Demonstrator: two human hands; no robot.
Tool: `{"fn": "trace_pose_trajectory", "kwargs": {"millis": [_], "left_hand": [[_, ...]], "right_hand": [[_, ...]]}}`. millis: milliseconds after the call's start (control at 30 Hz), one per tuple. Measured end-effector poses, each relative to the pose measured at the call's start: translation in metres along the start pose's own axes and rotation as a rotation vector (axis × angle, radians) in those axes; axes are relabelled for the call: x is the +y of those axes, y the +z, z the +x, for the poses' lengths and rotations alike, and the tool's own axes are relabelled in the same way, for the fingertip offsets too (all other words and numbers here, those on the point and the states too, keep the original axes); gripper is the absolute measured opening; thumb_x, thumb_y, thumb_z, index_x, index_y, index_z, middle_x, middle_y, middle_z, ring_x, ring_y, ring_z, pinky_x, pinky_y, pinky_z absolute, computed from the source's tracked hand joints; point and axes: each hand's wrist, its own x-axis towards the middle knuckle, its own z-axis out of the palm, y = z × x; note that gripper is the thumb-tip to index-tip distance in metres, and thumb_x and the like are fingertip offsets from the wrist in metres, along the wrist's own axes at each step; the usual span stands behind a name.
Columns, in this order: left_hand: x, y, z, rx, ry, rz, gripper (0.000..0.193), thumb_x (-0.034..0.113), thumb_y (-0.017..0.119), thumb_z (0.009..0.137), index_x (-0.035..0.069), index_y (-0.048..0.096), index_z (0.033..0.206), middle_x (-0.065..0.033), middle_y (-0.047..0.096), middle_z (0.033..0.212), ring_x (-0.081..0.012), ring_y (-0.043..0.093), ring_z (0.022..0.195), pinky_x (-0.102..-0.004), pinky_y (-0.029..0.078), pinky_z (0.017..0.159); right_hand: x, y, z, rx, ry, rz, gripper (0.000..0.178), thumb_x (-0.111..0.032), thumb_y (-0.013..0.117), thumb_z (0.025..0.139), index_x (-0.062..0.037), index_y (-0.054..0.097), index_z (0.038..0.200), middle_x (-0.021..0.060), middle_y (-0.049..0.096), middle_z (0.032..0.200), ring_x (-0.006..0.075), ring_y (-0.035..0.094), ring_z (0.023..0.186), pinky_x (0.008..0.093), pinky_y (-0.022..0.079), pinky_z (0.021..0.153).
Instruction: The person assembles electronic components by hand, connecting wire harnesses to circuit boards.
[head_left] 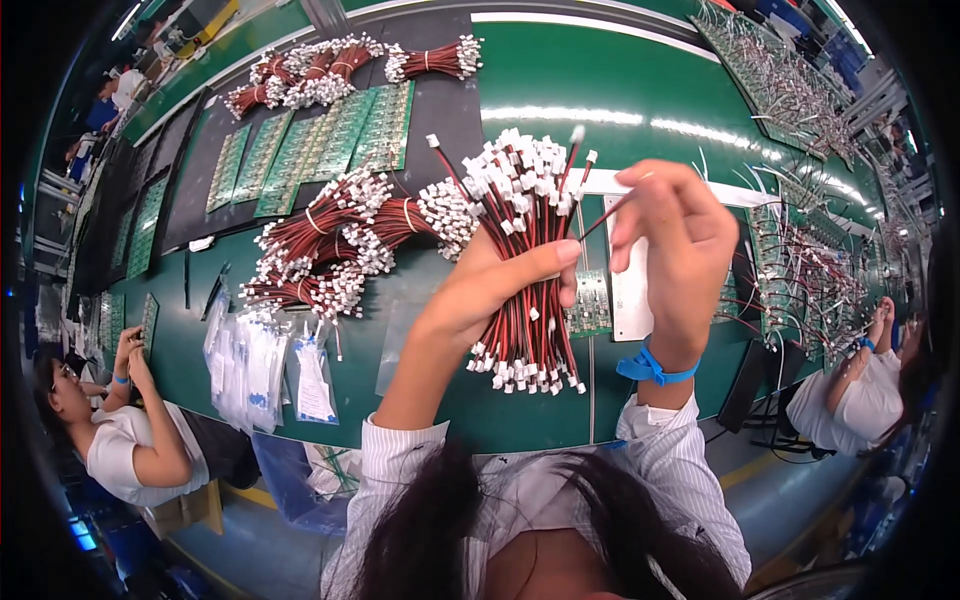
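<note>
1. Position: the cable bundle (pixel 522 215) was at the centre of the frame, held above the green counter (pixel 190 350), with its white plugs fanned out at the top and bottom ends.
2. Step in hand, as judged: one cable (pixel 605 216) was being parted from the bundle. Good practice called for a firm hold at the waist of the bundle, without crushing the wires.
3. The single cable was best guided out along its own line, gripped near its plug, so that neighbouring plugs did not snag.
4. Left hand (pixel 480 300): wrapped around the middle of the bundle, thumb across the front, gripping it.
5. Right hand (pixel 685 235): right of centre, fingers curled and apparently pinching the upper end of the single cable. Blur and the fingers hid the exact contact.
6. Surroundings: tied bundles (pixel 310 232) lay left of centre; circuit boards (pixel 335 135) lay in the upper left.
</note>
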Motion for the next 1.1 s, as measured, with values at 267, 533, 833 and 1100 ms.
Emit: {"fn": "trace_pose_trajectory", "kwargs": {"millis": [267,533,833,1100], "left_hand": [[-0.005,0.003,0.001,0.062,0.018,-0.092,0.019,0.011,0.057,0.083,0.0,0.048,0.096,-0.0085,0.051,0.068,-0.0173,0.051,0.057,-0.03,0.043,0.056],[0.005,0.003,-0.011,-0.02,0.055,-0.072,0.02,0.01,0.063,0.079,0.001,0.051,0.093,-0.0067,0.057,0.069,-0.0153,0.058,0.059,-0.0273,0.049,0.055],[0.013,0.002,-0.016,-0.091,-0.002,0.067,0.019,0.009,0.065,0.079,0.001,0.052,0.091,-0.0065,0.057,0.067,-0.0148,0.058,0.058,-0.0272,0.048,0.053],[0.015,-0.005,-0.013,0.111,0.224,-0.042,0.016,0.016,0.046,0.089,0.003,0.047,0.099,-0.0051,0.049,0.07,-0.0135,0.047,0.063,-0.0281,0.04,0.061]], "right_hand": [[0.003,-0.003,-0.009,0.213,-0.305,0.16,0.024,-0.014,0.042,0.095,0.0073,0.051,0.097,0.0131,0.059,0.064,0.0168,0.056,0.047,0.0243,0.046,0.045],[0.002,0.001,-0.012,0.29,-0.303,0.271,0.025,-0.017,0.039,0.096,0.006,0.049,0.101,0.0108,0.058,0.066,0.0153,0.054,0.047,0.0236,0.045,0.045],[0.003,-0.011,-0.007,0.211,-0.019,0.64,0.026,-0.022,0.045,0.095,0.0027,0.05,0.102,0.004,0.056,0.072,0.0075,0.05,0.056,0.0207,0.038,0.045],[-0.004,0.003,-0.031,0.045,-0.531,0.298,0.022,-0.017,0.045,0.092,0.0034,0.052,0.094,0.0146,0.058,0.057,0.0224,0.055,0.039,0.0315,0.048,0.035]]}}
